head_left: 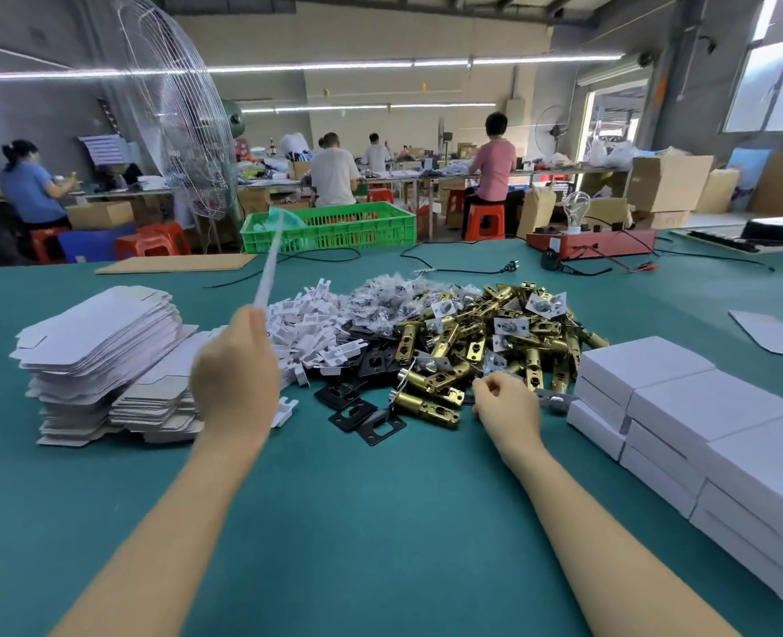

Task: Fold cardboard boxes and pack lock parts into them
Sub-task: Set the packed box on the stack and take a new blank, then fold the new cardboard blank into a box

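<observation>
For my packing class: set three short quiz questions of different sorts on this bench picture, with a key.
1. True or false: the left hand holds a flat box blank raised on edge above the table.
2. Multiple choice: the closed white boxes are stacked (A) on the person's right, (B) on the person's left, (C) inside the green crate.
3. Fill in: the right hand is at the near edge of the pile of ____-coloured latches.

Key: 1 true; 2 A; 3 brass (gold).
</observation>
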Demonstrator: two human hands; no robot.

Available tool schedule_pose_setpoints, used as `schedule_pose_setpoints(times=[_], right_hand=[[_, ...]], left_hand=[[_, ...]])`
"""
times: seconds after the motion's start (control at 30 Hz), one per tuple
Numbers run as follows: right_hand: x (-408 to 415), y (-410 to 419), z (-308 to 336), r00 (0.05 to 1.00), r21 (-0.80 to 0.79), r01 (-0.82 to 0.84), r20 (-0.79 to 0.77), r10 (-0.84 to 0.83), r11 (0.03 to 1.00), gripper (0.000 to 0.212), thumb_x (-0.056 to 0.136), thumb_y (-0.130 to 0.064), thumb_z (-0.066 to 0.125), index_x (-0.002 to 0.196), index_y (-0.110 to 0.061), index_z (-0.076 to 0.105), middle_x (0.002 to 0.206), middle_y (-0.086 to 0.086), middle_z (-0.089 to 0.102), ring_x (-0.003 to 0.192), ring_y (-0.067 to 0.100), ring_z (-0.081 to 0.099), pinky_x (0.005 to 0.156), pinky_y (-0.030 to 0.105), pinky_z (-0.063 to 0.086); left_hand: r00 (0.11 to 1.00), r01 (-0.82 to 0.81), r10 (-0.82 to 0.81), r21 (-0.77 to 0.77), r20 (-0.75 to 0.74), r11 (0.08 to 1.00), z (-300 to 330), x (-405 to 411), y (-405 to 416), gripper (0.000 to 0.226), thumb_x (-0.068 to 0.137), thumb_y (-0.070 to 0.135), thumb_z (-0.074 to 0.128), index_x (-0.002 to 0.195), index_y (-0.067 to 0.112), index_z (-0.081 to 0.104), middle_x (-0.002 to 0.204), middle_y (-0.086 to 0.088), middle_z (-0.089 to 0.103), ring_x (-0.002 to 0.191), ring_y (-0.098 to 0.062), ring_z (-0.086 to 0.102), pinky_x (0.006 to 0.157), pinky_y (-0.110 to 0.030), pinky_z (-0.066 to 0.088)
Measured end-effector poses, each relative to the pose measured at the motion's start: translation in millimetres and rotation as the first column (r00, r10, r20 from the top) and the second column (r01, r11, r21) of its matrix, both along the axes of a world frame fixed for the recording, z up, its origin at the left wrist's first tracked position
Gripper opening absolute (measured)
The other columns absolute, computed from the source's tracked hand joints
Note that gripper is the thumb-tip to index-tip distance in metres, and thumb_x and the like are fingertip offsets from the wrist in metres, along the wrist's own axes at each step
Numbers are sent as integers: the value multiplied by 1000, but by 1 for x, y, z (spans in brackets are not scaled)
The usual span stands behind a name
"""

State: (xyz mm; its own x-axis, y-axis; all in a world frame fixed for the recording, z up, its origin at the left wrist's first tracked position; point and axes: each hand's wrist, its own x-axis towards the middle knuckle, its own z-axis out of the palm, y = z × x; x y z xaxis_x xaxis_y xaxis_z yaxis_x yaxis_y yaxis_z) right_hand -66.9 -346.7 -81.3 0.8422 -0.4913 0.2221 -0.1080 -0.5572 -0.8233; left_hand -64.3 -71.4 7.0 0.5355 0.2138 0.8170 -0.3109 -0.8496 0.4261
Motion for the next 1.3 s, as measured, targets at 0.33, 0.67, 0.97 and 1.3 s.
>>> schedule_pose_setpoints(times=[0.33, 0.67, 0.97, 1.3], right_hand=[[-37, 47, 22, 887, 187, -333, 393, 241, 924, 69, 85, -65, 39, 62, -4, 58, 55, 12, 58, 55, 32, 56, 56, 44, 46], [-31, 47, 34, 903, 590, -415, 357, 238, 693, 20, 96, -3, 48, 108, -14, 59, 108, 4, 67, 98, 21, 62, 82, 36, 52], [-28, 43, 30, 917, 650, -393, 323, 232, 650, 31, 96, 2, 44, 122, -16, 49, 116, 7, 65, 106, 25, 62, 94, 46, 51], [-31, 53, 30, 901, 566, -430, 322, 292, 704, 34, 97, -16, 52, 127, -24, 38, 119, -2, 57, 104, 17, 59, 59, 28, 52]], left_hand=[[961, 216, -264, 369, 84, 904, -78, -37, -104, 24, 77, 4, 80, 98, -5, 75, 97, -19, 74, 88, -29, 74, 76, -45, 60], [862, 470, -466, -29, -199, 882, -81, -35, -90, 56, 91, 24, 64, 137, -4, 49, 142, -25, 47, 134, -40, 43, 110, -52, 36], [593, 572, -726, -451, -350, 685, -80, -26, -82, 72, 82, 1, 69, 131, 47, 42, 125, 19, 57, 116, -3, 54, 89, -16, 45], [635, 581, -678, -348, -371, 735, -81, -25, -80, 73, 90, 3, 61, 153, 20, 28, 147, 3, 45, 133, -16, 44, 106, -37, 40]])
